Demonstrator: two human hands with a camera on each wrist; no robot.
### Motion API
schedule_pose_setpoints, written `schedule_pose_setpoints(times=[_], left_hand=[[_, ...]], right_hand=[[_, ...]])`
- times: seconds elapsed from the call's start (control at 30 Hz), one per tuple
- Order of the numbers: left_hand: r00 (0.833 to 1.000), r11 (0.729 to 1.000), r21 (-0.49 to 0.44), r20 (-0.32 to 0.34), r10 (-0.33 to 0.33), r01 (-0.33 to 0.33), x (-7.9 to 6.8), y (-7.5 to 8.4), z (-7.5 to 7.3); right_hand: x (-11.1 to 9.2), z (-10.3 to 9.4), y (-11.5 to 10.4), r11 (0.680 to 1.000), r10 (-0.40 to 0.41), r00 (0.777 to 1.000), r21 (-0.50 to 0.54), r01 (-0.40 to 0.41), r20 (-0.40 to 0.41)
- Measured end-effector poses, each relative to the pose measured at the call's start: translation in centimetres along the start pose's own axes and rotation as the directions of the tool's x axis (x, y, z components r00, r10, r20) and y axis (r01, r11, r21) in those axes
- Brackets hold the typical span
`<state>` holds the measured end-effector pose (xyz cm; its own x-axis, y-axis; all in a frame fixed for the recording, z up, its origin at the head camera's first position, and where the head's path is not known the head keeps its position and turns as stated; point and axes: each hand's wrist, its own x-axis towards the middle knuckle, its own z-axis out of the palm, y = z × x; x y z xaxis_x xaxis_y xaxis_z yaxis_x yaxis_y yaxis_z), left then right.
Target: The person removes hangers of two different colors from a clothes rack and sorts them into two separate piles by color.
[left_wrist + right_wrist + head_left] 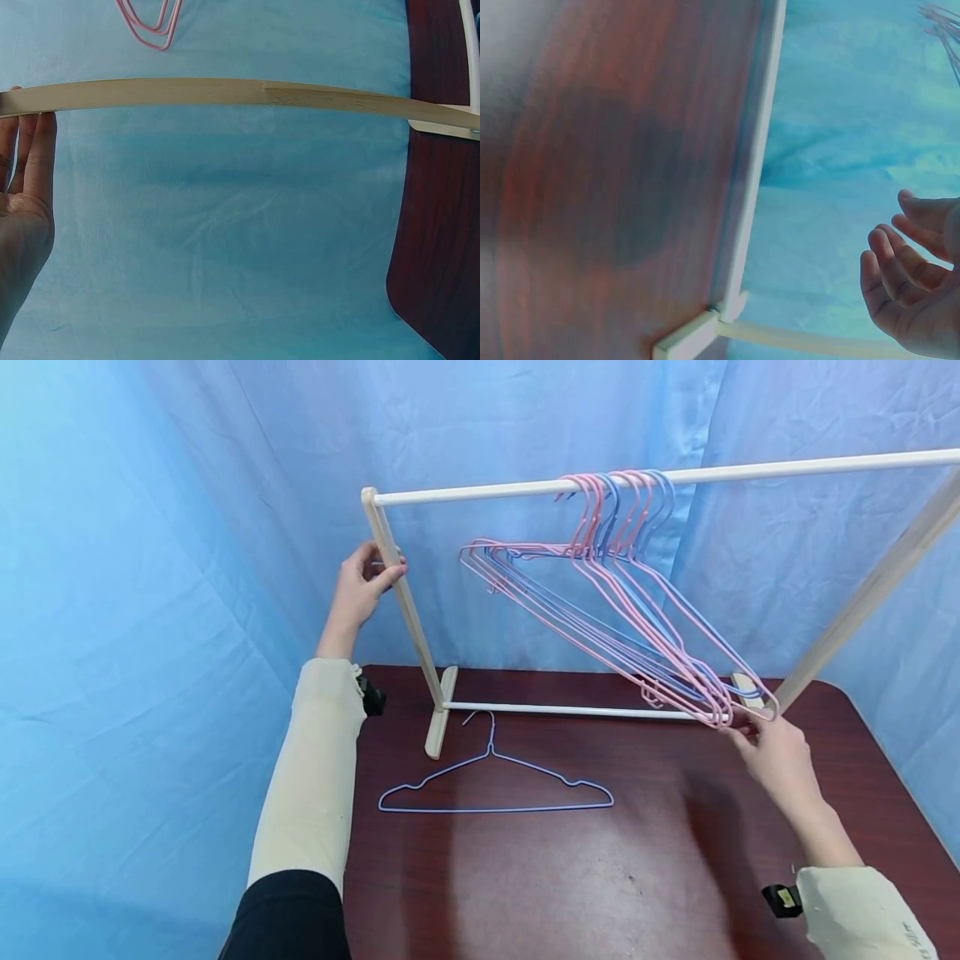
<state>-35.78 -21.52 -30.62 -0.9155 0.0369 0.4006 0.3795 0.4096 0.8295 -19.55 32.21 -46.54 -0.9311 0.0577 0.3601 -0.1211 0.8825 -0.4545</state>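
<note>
We have the left hand [363, 589] on the rack's left post [406, 614], thumb on the near side and fingers [39, 157] behind, gripping the pale wood below the top corner. The right hand [772, 756] is loosely curled, a gap between thumb and fingers — the right wrist view shows nothing held. From the head view it lines up with the lower corners of the hangers, just short of the right post [885, 577].

Beyond the hands, a bunch of pink and blue wire hangers [600, 553] hangs by its hooks from the white top rail [810, 467], right of the left post. One blue wire hanger [495, 811] lies flat on the bench [570, 877], in front of the lower rail [570, 710], hook pointing toward the rack. A blue curtain [150, 610] hangs behind.

We judge the step in hand to be steadying or placing the rack, with one hanger not yet hung. The next move probably calls for easing off the post — then lifting that hanger by its neck and hooking it over the rail.
</note>
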Motion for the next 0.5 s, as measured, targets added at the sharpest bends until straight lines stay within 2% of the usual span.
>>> schedule_pose_setpoints(times=[0.23, 0.5], left_hand=[[1.0, 1.0, 0.003, -0.001, 0.005, -0.005, 0.0, 0.0, 0.1], [1.0, 1.0, -0.004, -0.007, 0.002, -0.002, 0.0, 0.0, 0.1]], right_hand=[[0.7, -2.0, -0.1, 0.999, 0.033, 0.999, -0.009, -0.033, -0.027], [1.1, -3.3, -0.6, 1.0, -0.002, 0.989, 0.007, 0.003, -0.146]])
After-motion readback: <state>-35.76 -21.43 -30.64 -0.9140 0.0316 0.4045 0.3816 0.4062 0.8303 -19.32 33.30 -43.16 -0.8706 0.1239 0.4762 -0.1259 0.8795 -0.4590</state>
